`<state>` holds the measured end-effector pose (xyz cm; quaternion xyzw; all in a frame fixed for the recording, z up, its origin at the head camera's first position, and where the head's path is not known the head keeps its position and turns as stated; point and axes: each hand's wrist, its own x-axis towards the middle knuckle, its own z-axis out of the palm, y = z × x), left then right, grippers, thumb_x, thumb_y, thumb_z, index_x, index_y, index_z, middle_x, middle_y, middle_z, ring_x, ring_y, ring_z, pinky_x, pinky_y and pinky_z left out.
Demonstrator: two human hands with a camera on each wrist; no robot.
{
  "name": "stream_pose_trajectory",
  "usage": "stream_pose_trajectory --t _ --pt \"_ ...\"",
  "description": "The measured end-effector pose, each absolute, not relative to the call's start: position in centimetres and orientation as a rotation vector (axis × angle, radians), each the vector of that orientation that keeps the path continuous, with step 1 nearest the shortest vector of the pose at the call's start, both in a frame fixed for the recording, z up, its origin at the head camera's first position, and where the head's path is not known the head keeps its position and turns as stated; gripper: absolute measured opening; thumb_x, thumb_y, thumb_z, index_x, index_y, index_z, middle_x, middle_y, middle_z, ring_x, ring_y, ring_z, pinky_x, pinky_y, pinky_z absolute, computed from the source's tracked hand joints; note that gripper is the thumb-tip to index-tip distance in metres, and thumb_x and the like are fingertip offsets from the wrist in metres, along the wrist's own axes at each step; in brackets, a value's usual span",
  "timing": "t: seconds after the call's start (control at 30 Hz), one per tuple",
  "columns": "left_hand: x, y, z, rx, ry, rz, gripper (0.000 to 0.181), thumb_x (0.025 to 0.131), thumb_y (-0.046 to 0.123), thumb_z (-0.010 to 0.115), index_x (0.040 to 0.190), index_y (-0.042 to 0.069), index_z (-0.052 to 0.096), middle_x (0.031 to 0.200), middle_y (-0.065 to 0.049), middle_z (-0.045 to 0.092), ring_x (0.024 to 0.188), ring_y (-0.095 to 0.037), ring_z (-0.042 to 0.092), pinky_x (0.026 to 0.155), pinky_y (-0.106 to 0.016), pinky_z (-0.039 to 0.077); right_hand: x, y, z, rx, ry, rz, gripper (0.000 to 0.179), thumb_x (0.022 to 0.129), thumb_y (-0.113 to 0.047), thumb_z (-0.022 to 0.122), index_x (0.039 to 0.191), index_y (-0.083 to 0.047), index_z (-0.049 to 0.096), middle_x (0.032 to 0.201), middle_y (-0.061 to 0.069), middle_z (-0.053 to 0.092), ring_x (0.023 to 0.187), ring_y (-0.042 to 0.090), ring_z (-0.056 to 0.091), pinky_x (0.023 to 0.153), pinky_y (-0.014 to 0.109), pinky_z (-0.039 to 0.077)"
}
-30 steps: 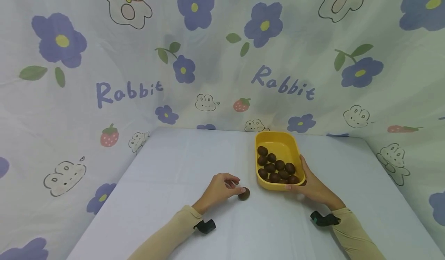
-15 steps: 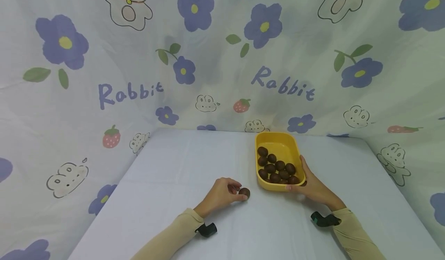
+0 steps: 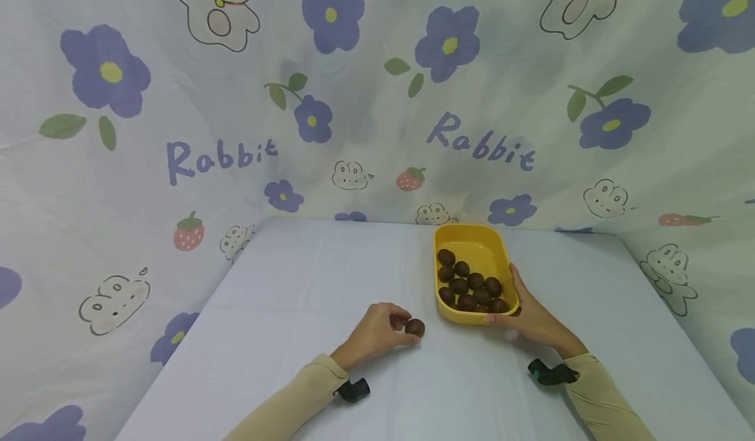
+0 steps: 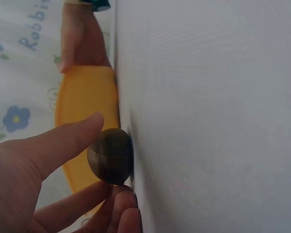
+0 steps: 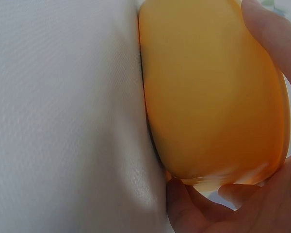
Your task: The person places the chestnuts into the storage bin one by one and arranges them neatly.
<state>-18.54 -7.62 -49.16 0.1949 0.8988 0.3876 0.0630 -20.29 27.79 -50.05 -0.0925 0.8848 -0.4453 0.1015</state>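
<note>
A dark brown, smooth ball lies on the white tabletop, between the thumb and fingers of my left hand. In the left wrist view the thumb is beside one side of the ball and fingertips meet the other side; a small gap seems to show at the thumb. My right hand grips the near right corner of a yellow plastic tray, thumb at the front edge and fingers along the side. Several like brown balls sit in the tray's near and left part. The right wrist view shows the tray's outer wall.
A white cloth covers the table. Behind and at the sides hangs a pale curtain printed with rabbits, flowers and strawberries. Dark wrist cameras sit at both sleeve cuffs.
My left thumb has moved from over the ball to its near side, opening wider around it. The ball, the tray and my right hand have stayed in place.
</note>
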Motion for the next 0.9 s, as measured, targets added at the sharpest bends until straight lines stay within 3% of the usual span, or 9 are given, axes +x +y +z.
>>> stream_pose_trajectory --t 0.47,0.9 --pt "-18.41 -7.43 -49.41 0.622 2.727 1.173 0.041 0.075 0.022 0.093 0.107 0.001 0.078 0.093 -0.004 0.074 0.081 -0.01 0.062 0.071 -0.019 0.05 -20.07 27.68 -49.99 -0.262 2.613 -1.306 0.132 0.087 -0.047 0.079 0.162 -0.019 -0.025 0.173 0.023 -0.01 0.157 0.055 0.004 0.117 0.077 0.016" --pt "-18.7 -7.22 -49.26 0.675 2.769 1.117 0.03 0.077 0.02 0.087 0.101 0.005 0.08 0.09 0.0 0.074 0.079 -0.006 0.062 0.071 -0.018 0.05 -20.43 28.0 -50.2 -0.255 2.605 -1.313 0.132 0.086 -0.047 0.08 0.162 -0.022 -0.026 0.173 0.022 -0.01 0.157 0.055 0.003 0.118 0.077 0.015"
